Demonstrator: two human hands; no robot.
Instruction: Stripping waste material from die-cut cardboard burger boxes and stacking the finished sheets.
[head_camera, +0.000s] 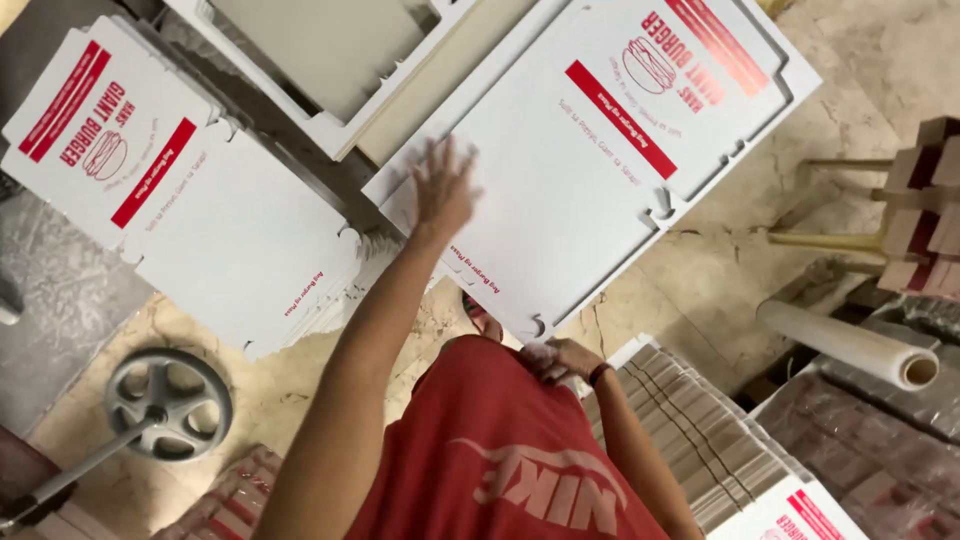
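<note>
Now | left hand (443, 190) spread flat on flat white box blank (570, 170) | right hand (560, 358) gripping its near edge

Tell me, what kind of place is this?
Probably a workshop or stockroom where food boxes get folded. The left hand lies on a flat white box sheet, another stack of sheets sits beside it, and bundled cardboard and a plastic wrap roll lie nearby.

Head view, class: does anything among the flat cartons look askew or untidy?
Yes. The stack of flat cartons at left has slipped: its lower sheets fan out past the top one along the right edge. The left hand presses a separate flat carton, which lies at an angle. Nothing looks torn or spilled.
</note>
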